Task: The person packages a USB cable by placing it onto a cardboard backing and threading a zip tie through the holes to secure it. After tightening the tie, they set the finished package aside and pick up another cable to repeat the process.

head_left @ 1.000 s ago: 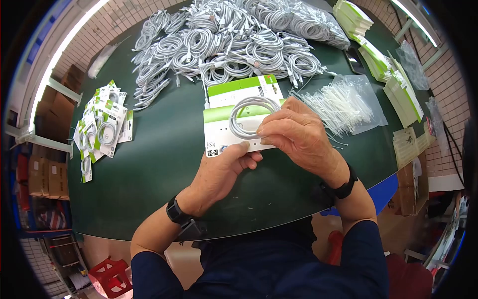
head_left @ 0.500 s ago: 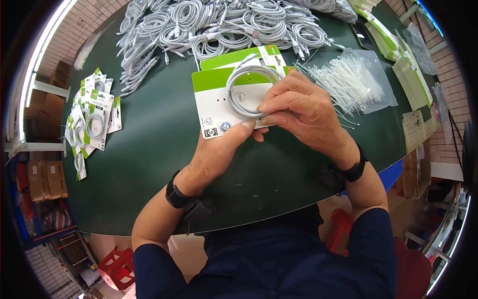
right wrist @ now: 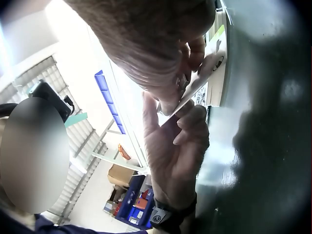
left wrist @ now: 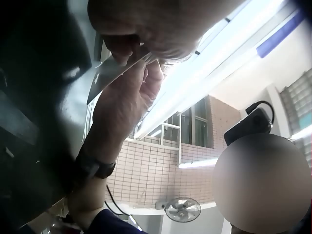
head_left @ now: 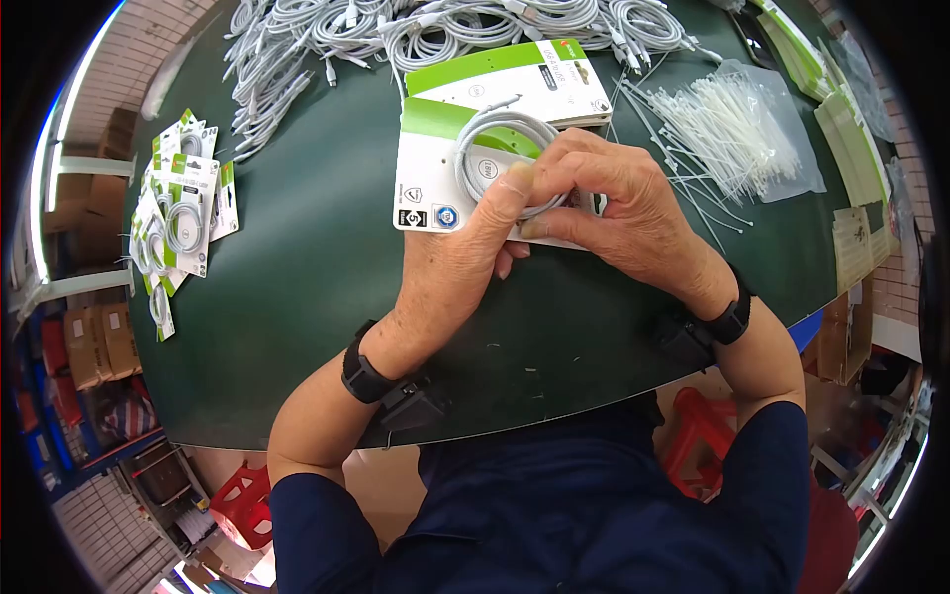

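A white and green packaging card (head_left: 427,170) is held over the table in the head view, with a coiled grey-white charging cable (head_left: 465,158) lying on its face. My left hand (head_left: 457,247) grips the card from below, its thumb on the lower part of the coil and its fingers behind the card. My right hand (head_left: 628,203) pinches the coil at its lower right with thumb and forefinger, covering the card's right side. The cable's connector end sticks up above the loop. In the right wrist view the card (right wrist: 195,90) appears nearly edge-on between both hands.
Just behind lies a stack of similar cards (head_left: 524,84). Coiled cables (head_left: 435,35) are heaped at the back. White zip ties (head_left: 722,129) spill from a clear bag on the right, near more card stacks (head_left: 851,148). Carded cables (head_left: 183,218) lie in a pile at left.
My left thumb has moved up from the card's lower edge onto the coil, beside the right fingertips. The head view has shifted, so the heap of cables sits higher in it.
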`<move>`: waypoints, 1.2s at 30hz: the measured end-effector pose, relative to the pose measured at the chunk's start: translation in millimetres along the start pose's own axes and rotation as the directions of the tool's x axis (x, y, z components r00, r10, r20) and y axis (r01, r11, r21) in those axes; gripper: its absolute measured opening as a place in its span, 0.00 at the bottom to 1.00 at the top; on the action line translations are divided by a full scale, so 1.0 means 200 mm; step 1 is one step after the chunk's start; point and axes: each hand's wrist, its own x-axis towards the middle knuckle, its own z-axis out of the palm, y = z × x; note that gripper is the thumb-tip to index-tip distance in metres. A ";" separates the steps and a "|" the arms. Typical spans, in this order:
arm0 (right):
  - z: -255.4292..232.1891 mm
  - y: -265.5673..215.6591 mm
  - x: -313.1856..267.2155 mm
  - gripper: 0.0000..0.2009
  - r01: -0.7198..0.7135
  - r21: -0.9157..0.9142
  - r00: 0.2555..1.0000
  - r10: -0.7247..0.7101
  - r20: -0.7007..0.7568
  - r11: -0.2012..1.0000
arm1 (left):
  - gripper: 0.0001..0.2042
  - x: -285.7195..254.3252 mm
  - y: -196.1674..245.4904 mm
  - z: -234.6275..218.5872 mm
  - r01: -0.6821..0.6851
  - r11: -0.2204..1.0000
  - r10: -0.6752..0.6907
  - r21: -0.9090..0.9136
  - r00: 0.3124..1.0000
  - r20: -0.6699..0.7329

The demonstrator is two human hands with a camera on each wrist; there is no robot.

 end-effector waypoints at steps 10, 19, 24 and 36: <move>0.00 -0.01 0.00 0.11 -0.088 0.044 0.991 0.083 0.106 0.995 | 0.14 -0.01 -0.01 0.04 0.023 0.996 -0.032 -0.089 0.994 -0.102; -0.04 -0.08 0.01 0.10 -0.306 0.010 0.931 0.297 0.210 0.952 | 0.16 0.00 -0.02 0.05 0.168 0.966 -0.181 -0.199 0.982 -0.048; -0.05 -0.08 0.01 0.09 -0.320 -0.003 0.917 0.311 0.249 0.947 | 0.16 0.00 -0.02 0.05 0.189 0.967 -0.198 -0.170 0.979 -0.037; -0.04 -0.12 0.01 0.09 -0.333 -0.016 0.911 0.326 0.252 0.943 | 0.16 0.00 -0.04 0.04 0.128 0.989 -0.133 -0.068 0.988 -0.072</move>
